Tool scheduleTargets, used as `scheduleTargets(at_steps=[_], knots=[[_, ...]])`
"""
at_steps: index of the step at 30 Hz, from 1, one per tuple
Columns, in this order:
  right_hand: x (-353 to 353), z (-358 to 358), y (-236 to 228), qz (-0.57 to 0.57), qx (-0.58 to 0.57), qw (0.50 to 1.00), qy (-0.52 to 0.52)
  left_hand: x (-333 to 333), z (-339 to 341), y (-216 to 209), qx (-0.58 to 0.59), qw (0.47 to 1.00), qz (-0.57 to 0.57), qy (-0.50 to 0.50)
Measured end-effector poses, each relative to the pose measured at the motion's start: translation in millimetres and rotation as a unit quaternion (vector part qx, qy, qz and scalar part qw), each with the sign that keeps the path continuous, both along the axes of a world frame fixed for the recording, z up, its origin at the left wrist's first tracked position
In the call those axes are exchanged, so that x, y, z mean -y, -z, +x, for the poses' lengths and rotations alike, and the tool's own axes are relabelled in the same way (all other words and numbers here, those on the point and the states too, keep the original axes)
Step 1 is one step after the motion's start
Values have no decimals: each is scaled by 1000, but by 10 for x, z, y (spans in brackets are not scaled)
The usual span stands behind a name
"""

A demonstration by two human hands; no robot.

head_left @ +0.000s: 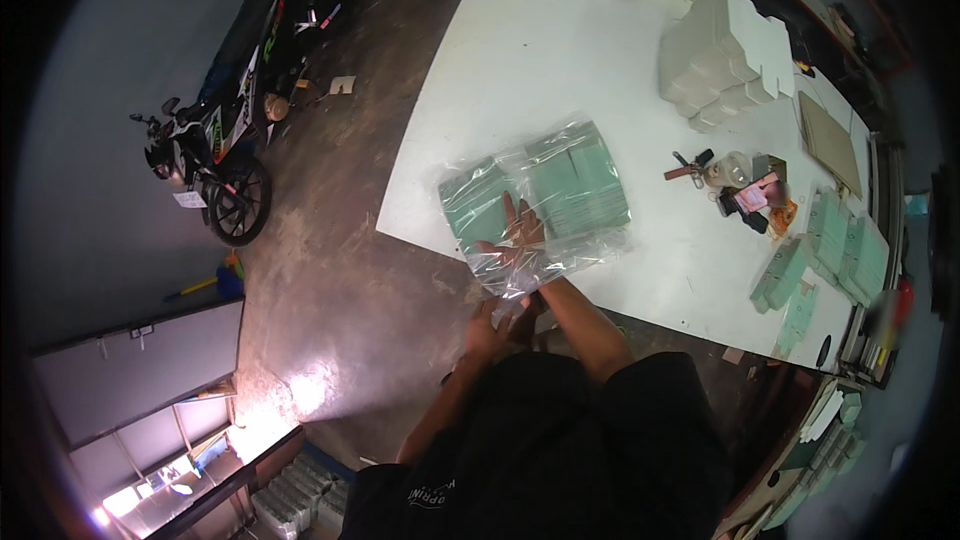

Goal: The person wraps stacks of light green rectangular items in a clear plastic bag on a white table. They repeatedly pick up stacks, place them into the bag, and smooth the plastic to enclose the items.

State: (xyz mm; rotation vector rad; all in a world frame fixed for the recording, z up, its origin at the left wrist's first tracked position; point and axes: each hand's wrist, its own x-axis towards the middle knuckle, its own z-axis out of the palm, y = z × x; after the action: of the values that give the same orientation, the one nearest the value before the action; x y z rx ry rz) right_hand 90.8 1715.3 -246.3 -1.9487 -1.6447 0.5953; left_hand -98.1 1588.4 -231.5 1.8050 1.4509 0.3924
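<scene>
A clear plastic bag [585, 252] lies at the near left edge of the white table, with two stacks of pale green folded card pieces [580, 180] side by side in it. My right hand [520, 230] reaches in through the bag's mouth. Its fingers are spread, seen through the film, and rest against the stacks near the gap between them. Closer to my body, my left hand [487, 332] is closed on the gathered mouth of the bag, beside my right wrist. Its fingertips are partly hidden.
White box stacks [715, 55] stand at the table's far right. Nearer are a clear cup [735, 170], keys [690, 165] and small items. Green card bundles [840, 245] lie along the right edge. A motorcycle [215, 155] stands left on the floor.
</scene>
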Motion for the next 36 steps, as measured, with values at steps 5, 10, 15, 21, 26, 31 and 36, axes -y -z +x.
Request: scheduleTargets(at_steps=[5, 10, 15, 21, 26, 31, 36], knots=[[604, 603, 754, 70, -186, 980, 7, -190, 236, -17, -19, 998, -44, 51], [1941, 1093, 215, -144, -238, 958, -76, -184, 67, 283, 6, 996, -45, 78], [3298, 2465, -37, -200, -173, 928, 263, -321, 157, 224, -53, 989, -54, 127], [4472, 5525, 191, -69, -15, 834, 548, -113, 222, -41, -130, 988, -73, 26], [4387, 7460, 27, 31, 123, 769, 627, 421, 199, 3, -298, 934, -144, -132], [3878, 8296, 134, -95, 180, 782, 588, 854, 757, -477, -383, 916, -119, -8], [4134, 8635, 715, -127, 264, 782, 549, 832, 1581, -721, -233, 944, -199, -122]])
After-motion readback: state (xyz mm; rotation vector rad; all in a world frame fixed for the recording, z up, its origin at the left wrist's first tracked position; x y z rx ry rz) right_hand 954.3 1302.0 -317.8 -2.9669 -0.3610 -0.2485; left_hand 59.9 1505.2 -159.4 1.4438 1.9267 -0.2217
